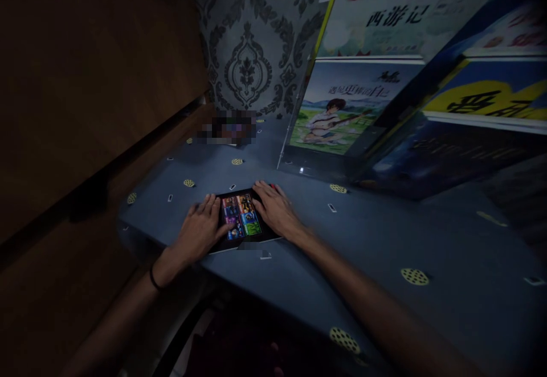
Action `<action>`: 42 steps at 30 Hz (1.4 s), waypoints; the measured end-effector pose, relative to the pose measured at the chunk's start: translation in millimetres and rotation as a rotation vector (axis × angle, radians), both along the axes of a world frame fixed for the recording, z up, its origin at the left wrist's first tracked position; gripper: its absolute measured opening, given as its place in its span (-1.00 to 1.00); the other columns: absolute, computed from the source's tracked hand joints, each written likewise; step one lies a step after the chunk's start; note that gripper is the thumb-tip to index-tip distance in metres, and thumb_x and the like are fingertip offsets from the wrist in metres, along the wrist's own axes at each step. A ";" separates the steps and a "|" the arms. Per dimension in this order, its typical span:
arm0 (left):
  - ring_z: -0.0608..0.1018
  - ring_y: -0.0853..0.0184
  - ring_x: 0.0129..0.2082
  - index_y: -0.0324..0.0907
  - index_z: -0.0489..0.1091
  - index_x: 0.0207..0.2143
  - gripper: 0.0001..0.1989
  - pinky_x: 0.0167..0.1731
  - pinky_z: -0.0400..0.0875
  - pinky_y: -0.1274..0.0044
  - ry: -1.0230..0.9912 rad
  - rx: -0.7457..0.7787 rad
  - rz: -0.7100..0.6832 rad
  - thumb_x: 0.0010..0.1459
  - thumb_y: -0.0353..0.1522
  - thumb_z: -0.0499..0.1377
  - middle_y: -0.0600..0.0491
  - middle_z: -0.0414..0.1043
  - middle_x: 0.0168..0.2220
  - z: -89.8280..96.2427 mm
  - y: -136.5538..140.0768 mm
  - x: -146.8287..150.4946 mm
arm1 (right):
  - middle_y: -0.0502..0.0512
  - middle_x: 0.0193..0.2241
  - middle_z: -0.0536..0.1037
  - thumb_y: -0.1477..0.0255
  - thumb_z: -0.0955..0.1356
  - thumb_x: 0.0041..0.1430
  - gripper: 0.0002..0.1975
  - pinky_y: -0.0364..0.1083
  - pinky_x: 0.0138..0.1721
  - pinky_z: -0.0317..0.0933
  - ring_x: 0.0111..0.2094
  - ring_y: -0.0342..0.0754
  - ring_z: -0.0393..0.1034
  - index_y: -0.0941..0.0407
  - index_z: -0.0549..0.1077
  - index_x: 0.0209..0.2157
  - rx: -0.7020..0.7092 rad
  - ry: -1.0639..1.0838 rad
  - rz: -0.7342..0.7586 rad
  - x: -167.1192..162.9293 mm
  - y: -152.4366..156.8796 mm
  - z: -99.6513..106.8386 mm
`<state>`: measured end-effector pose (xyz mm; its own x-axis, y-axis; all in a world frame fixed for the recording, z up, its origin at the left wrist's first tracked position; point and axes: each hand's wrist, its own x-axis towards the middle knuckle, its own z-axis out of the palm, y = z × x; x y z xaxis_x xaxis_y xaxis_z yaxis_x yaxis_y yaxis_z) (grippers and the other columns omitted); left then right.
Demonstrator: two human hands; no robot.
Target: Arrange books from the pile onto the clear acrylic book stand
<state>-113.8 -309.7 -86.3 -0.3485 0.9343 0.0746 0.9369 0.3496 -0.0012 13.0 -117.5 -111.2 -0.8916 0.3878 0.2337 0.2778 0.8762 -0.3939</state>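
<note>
A flat dark rectangular item with rows of small colourful picture panels lies on the blue tabletop; I cannot tell whether it is a booklet, a case or a screen. My left hand rests flat on its left end, fingers stretched out and the thumb reaching toward the panels. Across its right end lies my right hand, also flat with the fingers extended. A bit of red shows just beyond the right fingers. Both palms hide the two ends of the item. A thin black band circles the left wrist.
Several books, including one with a guitar player on its cover, stand upright in a clear holder at the right. A blurred-out object lies at the back left. A brown wooden panel borders the left; patterned wallpaper stands behind.
</note>
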 end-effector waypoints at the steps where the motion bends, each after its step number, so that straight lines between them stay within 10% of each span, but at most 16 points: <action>1: 0.23 -0.04 0.35 -0.42 0.14 0.29 -0.35 0.24 0.22 0.08 0.001 0.003 0.009 0.41 -0.08 -0.09 -0.42 0.15 0.32 -1.0 -2.5 -0.1 | 0.34 0.28 0.33 0.45 0.20 0.37 -0.57 0.22 0.36 -0.05 0.34 0.08 0.15 0.23 0.36 0.21 0.000 -0.005 -0.003 -0.4 -0.1 0.5; 19: 0.38 -0.13 0.22 -0.30 0.19 0.28 -0.33 0.04 0.35 0.06 0.022 -0.004 -0.001 0.36 0.01 -0.06 -0.40 0.19 0.31 10.8 -3.5 1.5 | 0.20 0.36 0.21 0.25 0.27 0.38 -0.45 0.32 0.34 0.04 0.36 0.15 0.10 0.03 0.20 0.34 -0.025 -0.001 0.078 96.3 -5.4 -6.2; 32: -0.03 -0.34 0.39 -0.37 -0.14 0.42 0.21 0.21 0.06 -0.13 -0.041 -0.152 -0.249 0.03 0.36 -0.10 -0.53 -0.16 0.39 -7.0 -51.0 27.9 | 0.18 0.35 0.22 0.25 0.38 0.29 -0.39 0.36 0.26 0.18 0.32 0.20 0.16 -0.04 0.21 0.33 -0.043 0.018 0.069 141.9 -28.7 -11.5; 42: 0.45 -0.19 0.09 -0.22 0.29 0.23 -0.18 0.02 0.36 -0.02 0.058 -0.058 -0.195 0.21 0.20 -0.05 -0.34 0.40 0.11 18.9 -36.3 62.2 | 0.27 0.28 0.32 0.27 0.31 0.36 -0.61 0.35 0.22 0.15 0.26 0.22 0.23 0.07 0.41 0.16 0.031 0.037 -0.039 117.7 9.9 -3.0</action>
<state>-51.6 -346.1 -67.4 -0.1571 0.9870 0.0334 0.9846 0.1592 -0.0720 130.7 -107.6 -114.2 -0.8666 0.4140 0.2786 0.2977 0.8769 -0.3773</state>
